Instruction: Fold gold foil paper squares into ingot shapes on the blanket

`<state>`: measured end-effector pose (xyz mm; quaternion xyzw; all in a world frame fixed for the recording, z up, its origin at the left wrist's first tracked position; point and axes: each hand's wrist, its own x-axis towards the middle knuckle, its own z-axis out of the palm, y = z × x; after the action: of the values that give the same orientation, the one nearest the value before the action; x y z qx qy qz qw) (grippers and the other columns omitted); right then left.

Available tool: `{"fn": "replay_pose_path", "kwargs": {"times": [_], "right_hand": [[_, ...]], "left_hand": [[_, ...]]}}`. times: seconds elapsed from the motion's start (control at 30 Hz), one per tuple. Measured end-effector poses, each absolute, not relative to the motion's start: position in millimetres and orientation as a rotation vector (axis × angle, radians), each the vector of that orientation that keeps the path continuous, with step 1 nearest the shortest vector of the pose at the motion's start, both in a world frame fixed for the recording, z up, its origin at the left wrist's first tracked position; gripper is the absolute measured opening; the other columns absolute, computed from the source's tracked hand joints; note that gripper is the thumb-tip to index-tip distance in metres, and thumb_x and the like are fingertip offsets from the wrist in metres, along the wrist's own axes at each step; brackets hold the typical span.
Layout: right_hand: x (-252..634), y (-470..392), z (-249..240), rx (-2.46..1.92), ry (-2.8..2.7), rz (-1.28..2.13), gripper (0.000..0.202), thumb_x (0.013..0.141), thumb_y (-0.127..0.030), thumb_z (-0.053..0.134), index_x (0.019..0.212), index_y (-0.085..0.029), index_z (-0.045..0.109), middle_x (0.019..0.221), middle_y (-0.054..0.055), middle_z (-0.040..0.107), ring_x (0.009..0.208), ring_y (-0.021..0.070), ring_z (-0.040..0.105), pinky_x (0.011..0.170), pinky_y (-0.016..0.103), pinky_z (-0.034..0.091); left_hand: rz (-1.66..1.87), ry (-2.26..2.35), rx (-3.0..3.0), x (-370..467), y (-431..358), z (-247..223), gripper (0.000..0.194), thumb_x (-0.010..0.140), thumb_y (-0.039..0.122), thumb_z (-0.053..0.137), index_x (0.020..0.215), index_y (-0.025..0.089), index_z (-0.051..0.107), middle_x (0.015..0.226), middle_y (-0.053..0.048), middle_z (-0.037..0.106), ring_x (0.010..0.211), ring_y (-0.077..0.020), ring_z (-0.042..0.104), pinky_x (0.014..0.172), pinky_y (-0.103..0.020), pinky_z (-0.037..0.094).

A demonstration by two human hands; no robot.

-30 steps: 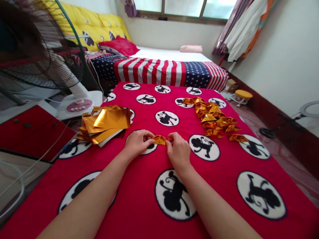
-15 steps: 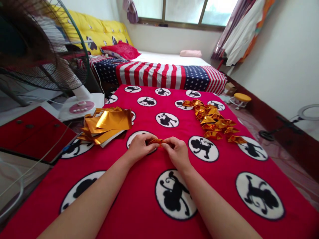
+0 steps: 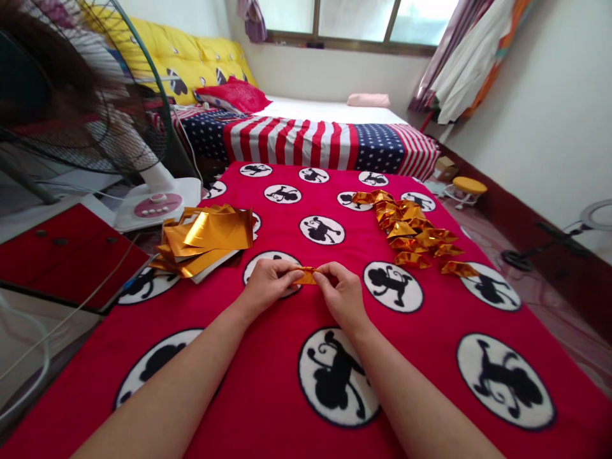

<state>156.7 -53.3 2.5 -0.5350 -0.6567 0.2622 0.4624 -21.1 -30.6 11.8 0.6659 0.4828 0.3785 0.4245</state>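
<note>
Between my two hands is a small folded piece of gold foil paper (image 3: 306, 276), held just above the red cloth (image 3: 258, 395). My left hand (image 3: 270, 280) pinches its left end between thumb and fingers. At the right end, my right hand (image 3: 338, 288) grips it the same way. A loose stack of flat gold foil sheets (image 3: 217, 229) lies to the left of my left hand. Beyond my right hand sits a cluster of folded gold foil ingots (image 3: 406, 229), several of them close together.
An electric fan (image 3: 155, 185) stands at the left, beside a red-topped cabinet (image 3: 67, 255). Behind the cloth-covered surface is a bed (image 3: 310, 143) with a striped cover. A yellow stool (image 3: 469, 185) and a ring light stand (image 3: 540, 245) are on the floor at right.
The folded paper has turned so that more of its flat gold face shows between my hands. Both hands keep their pinch and have barely moved. The view has shifted slightly.
</note>
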Motion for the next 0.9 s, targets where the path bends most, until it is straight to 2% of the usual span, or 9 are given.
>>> {"fn": "replay_pose_path", "kwargs": {"times": [0.13, 0.27, 0.43, 0.57, 0.73, 0.9], "right_hand": [[155, -53, 4, -1.298, -1.634, 0.681, 0.014, 0.086, -0.031, 0.061, 0.078, -0.02, 0.064, 0.071, -0.001, 0.064, 0.061, 0.0125, 0.054, 0.059, 0.024, 0.037], [154, -53, 5, -1.237, -1.579, 0.719, 0.014, 0.084, -0.027, 0.062, 0.072, -0.019, 0.064, 0.068, -0.002, 0.061, 0.061, 0.0119, 0.051, 0.06, 0.024, 0.037], [156, -54, 8, -1.194, -1.402, 0.857, 0.017, 0.08, -0.027, 0.064, 0.067, -0.018, 0.063, 0.061, -0.003, 0.056, 0.058, 0.0109, 0.048, 0.056, 0.022, 0.036], [155, -55, 11, -1.169, -1.315, 0.922, 0.019, 0.079, -0.029, 0.065, 0.064, -0.018, 0.062, 0.058, -0.003, 0.055, 0.054, 0.0099, 0.046, 0.053, 0.022, 0.036], [155, -56, 12, -1.173, -1.265, 0.947, 0.02, 0.078, -0.031, 0.067, 0.064, -0.017, 0.063, 0.057, -0.003, 0.057, 0.051, 0.0091, 0.047, 0.051, 0.021, 0.037], [157, -54, 13, -1.186, -1.184, 0.975, 0.019, 0.076, -0.032, 0.069, 0.066, -0.017, 0.064, 0.055, -0.004, 0.054, 0.047, 0.0073, 0.041, 0.048, 0.021, 0.036]], "left_hand": [[0.953, 1.169, 1.6, -20, -33, 12, 0.021, 0.08, 0.032, 0.065, 0.078, 0.013, 0.074, 0.059, -0.003, 0.068, 0.05, -0.013, 0.061, 0.049, -0.02, 0.043], [0.936, 1.148, 1.638, -15, -36, 13, 0.021, 0.083, 0.031, 0.062, 0.078, 0.014, 0.072, 0.058, -0.002, 0.068, 0.048, -0.0135, 0.063, 0.049, -0.02, 0.044], [0.938, 1.23, 1.79, -11, -38, 14, 0.033, 0.088, 0.035, 0.056, 0.061, 0.016, 0.057, 0.041, 0.005, 0.054, 0.035, -0.0079, 0.047, 0.042, -0.019, 0.033], [0.988, 1.292, 1.96, -15, -34, 11, 0.046, 0.088, 0.04, 0.056, 0.05, 0.016, 0.046, 0.039, 0.005, 0.045, 0.04, -0.0066, 0.041, 0.045, -0.021, 0.028], [0.991, 1.317, 1.966, -20, -31, 9, 0.049, 0.086, 0.044, 0.059, 0.048, 0.016, 0.047, 0.042, 0.004, 0.046, 0.043, -0.0068, 0.04, 0.046, -0.022, 0.026], [0.921, 1.147, 1.877, -20, -32, 13, 0.04, 0.091, 0.04, 0.051, 0.06, 0.016, 0.056, 0.048, 0.003, 0.054, 0.044, -0.0085, 0.048, 0.048, -0.021, 0.034]]}}
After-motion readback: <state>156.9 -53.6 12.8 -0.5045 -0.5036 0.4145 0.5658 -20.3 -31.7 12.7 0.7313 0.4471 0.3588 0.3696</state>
